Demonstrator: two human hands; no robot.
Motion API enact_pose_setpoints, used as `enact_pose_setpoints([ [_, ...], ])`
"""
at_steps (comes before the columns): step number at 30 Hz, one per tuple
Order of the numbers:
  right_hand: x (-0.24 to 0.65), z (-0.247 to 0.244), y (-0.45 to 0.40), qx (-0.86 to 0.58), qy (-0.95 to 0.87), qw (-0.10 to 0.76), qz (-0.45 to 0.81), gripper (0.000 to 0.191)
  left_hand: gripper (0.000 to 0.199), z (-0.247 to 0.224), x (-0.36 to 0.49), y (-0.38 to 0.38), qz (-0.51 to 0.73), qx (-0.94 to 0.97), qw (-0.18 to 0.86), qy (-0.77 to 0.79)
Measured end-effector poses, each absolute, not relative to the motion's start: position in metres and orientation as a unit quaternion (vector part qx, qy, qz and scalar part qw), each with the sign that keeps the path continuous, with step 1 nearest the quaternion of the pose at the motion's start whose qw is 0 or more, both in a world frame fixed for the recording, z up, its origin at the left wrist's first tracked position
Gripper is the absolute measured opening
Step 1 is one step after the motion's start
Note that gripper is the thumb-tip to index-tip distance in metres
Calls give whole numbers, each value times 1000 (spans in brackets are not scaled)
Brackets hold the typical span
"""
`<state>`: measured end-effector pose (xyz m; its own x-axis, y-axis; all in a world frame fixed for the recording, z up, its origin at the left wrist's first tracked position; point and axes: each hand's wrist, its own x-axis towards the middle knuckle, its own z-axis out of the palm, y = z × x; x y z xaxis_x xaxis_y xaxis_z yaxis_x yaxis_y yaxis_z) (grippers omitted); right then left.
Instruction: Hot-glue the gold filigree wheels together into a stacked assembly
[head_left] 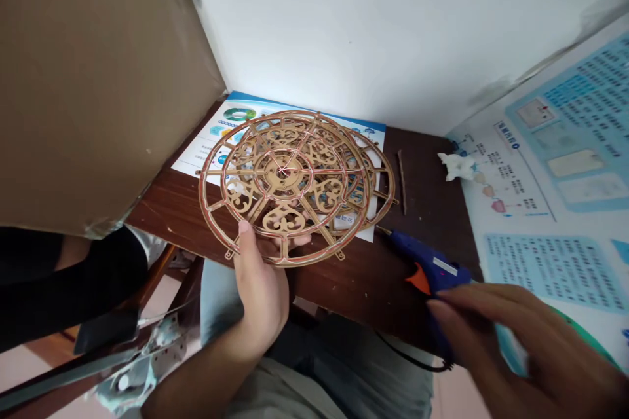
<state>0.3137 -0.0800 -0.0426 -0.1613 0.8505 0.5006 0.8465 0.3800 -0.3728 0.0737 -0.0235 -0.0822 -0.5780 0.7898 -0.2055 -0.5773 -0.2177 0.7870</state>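
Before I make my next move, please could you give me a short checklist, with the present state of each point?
1. Left hand secure on the wooden wheel: ok; thumb above, fingers below, at the near rim.
2. Right hand firmly around the glue gun: cannot tell; the fingertips overlap its handle in view, but the hand is blurred.
3. Nozzle well away from the printed sheet: not ok; it is close beside a corner.
4. Glue gun hot: cannot tell.
5. Lower wheel fully visible: not ok; the held one covers much of it.
6. Cord clear of both wheels: ok, in the part that shows.
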Motion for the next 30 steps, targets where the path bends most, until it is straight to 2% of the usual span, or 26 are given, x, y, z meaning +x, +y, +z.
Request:
enact_pose_setpoints([
  [3,268,-40,-73,-429,-830,358,13,19,55,-82,73,-24,763,117,449,449],
  [9,245,-48,-48,-365,-860,355,36,32,45,-78,73,-24,746,83,468,466],
  [19,244,-51,-38,-331,-873,357,44,27,42,-78,73,-25,742,57,474,471],
  [30,248,-48,-35,-343,-869,354,36,21,47,-77,73,-25,746,73,468,468],
])
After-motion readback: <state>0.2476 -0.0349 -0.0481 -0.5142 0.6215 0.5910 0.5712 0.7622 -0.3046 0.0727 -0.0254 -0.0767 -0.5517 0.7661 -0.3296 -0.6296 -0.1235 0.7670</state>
